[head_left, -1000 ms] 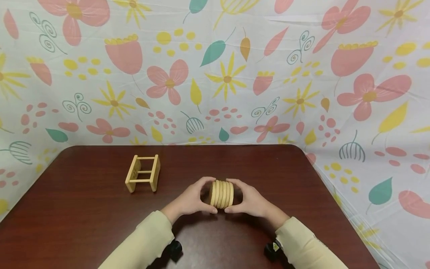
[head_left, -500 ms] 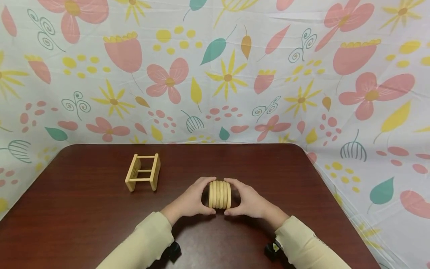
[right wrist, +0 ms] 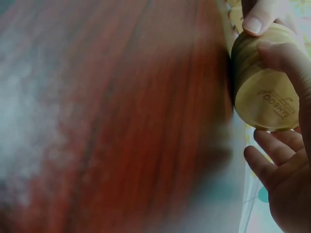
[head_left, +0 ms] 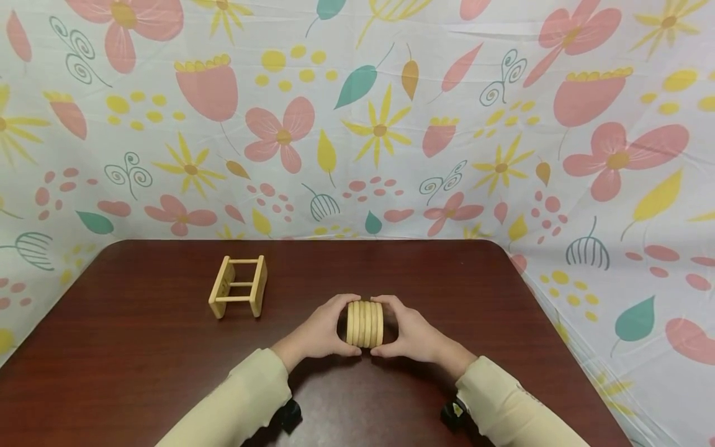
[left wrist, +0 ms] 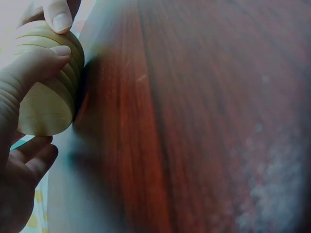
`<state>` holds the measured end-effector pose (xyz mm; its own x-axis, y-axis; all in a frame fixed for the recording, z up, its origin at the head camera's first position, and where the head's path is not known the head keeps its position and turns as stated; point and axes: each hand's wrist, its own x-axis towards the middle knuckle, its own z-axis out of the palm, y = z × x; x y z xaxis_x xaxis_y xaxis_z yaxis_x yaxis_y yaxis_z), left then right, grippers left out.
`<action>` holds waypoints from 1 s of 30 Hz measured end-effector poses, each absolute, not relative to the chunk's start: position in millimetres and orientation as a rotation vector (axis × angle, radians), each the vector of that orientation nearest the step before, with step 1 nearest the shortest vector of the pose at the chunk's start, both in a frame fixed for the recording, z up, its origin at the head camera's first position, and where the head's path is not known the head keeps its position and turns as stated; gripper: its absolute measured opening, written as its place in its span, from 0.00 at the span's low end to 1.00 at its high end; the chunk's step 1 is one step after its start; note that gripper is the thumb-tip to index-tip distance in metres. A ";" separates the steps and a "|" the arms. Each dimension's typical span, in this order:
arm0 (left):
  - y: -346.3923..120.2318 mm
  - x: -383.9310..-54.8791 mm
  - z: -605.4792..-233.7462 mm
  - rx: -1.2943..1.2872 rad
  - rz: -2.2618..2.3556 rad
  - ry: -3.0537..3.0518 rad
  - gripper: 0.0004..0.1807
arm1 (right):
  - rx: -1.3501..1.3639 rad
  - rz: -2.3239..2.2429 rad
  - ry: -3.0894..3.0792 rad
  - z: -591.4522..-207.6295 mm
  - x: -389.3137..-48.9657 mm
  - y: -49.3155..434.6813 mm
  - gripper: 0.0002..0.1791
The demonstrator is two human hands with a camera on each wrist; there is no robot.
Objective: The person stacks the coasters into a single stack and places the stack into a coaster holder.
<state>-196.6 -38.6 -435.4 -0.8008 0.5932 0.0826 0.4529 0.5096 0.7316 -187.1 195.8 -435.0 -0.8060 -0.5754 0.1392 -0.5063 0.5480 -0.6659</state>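
Note:
A stack of several round bamboo coasters is held on edge at the middle of the table, its discs side by side. My left hand grips the left part of the stack between thumb and fingers, and my right hand grips the right part the same way. In the right wrist view, the end coaster has the word BAMBOO printed on its face. The left wrist view shows a plain end face, with both thumbs over the rims. Whether the stack touches the tabletop is hard to tell.
A small wooden rack with two side panels joined by thin rods stands on the dark red-brown table, left of and beyond the hands. Behind the table's far edge hangs a flower-patterned cloth.
The coaster stack has shifted slightly left and its discs, which leaned a little before, now line up straighter. Both hands have kept their grip; the rack stands where it was.

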 end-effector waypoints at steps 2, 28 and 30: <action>-38.1 -197.6 -435.2 0.909 1.173 2.580 0.51 | -0.947 -1.114 2.705 -436.0 -187.6 196.2 0.51; -50.4 -196.5 -429.2 0.891 1.280 2.582 0.47 | -0.943 -1.060 2.874 -431.0 -189.2 183.1 0.47; -52.9 -196.2 -426.3 0.897 1.277 2.597 0.47 | -0.947 -1.049 2.878 -427.9 -189.7 180.2 0.47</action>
<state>-196.2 -52.9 -426.3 -0.8190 0.5529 0.1533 0.4589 0.4709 0.7534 -189.7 180.2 -427.9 -0.8236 -0.5084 0.2514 -0.5509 0.6118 -0.5676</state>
